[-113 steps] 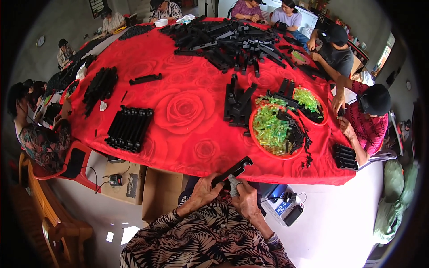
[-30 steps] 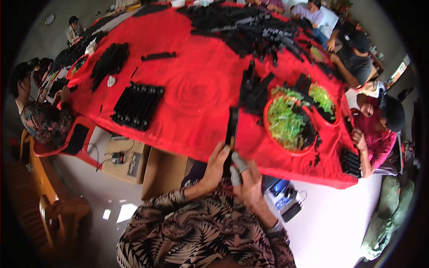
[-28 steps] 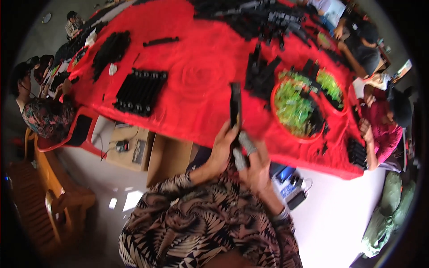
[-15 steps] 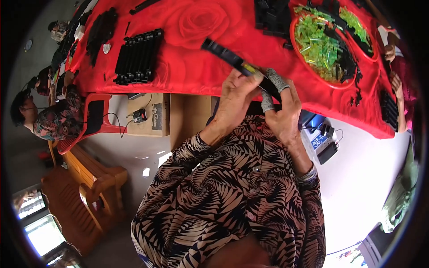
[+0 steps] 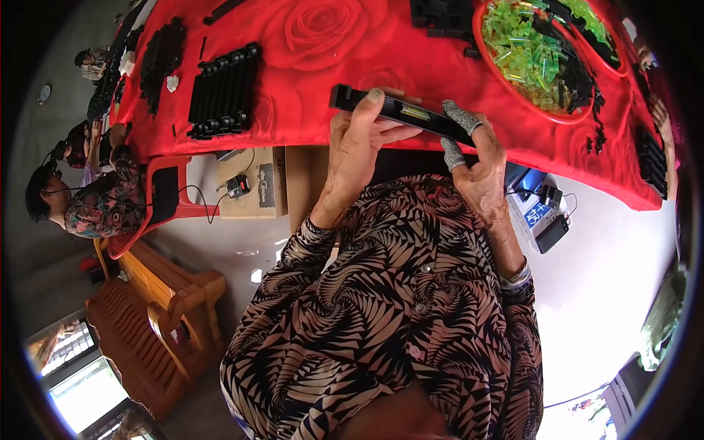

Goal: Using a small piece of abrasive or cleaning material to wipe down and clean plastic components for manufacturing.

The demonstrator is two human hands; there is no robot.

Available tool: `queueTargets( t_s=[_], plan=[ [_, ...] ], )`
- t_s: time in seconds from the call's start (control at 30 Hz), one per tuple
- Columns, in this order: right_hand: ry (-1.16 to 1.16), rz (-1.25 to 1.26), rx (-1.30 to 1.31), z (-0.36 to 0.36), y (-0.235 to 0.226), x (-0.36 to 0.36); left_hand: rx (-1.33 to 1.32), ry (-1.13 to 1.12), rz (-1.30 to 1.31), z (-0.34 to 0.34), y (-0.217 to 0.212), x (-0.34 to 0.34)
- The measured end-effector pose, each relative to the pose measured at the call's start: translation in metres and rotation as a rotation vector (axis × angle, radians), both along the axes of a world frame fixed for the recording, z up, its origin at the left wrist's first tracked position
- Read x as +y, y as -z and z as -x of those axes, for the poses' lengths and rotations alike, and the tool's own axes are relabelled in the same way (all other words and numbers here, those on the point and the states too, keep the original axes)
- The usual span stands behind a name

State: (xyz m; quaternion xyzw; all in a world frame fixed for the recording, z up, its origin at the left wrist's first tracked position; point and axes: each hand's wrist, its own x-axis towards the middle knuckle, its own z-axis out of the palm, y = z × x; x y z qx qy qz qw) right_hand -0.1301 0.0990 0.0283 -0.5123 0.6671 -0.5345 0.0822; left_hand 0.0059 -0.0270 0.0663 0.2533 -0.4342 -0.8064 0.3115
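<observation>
A black spirit level (image 5: 438,123) with a yellow-green vial (image 5: 416,113) spans my two hands just above the near edge of the red table cloth. My left hand (image 5: 350,150) grips its left part, thumb on the near face and fingers behind. At the other end, my right hand (image 5: 482,176) pinches the bar between thumb and finger, both in grey fabric finger covers (image 5: 460,116). Left of my hands, a row of similar black bars (image 5: 226,92) lies side by side. To the right, a red basin (image 5: 480,45) holds yellow-green vials and black parts.
Black pieces pile up at the far right (image 5: 445,18) and far left (image 5: 163,62). A second red basin (image 5: 622,67) stands beyond the first. Below the left table edge are a red chair (image 5: 154,198) and a cardboard box (image 5: 249,202). Another person (image 5: 99,194) sits at left; someone's hand (image 5: 660,117) shows at right.
The level has turned to lie flatter, its vial now facing me. My left hand has shifted left towards the bar's end; my right hand has moved slightly right, still gripping it.
</observation>
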Motion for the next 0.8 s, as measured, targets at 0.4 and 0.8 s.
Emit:
queueTargets(
  t_s=[0.4, 0.8],
  plan=[
    [-0.063, 0.145, 0.354, -0.02, -0.006, 0.012, -0.037, -0.017, 0.173, 0.0, 0.016, 0.004],
    [-0.151, 0.065, 0.39, -0.026, -0.005, 0.008, -0.168, -0.068, 0.26, -0.013, 0.027, 0.003]
  ],
)
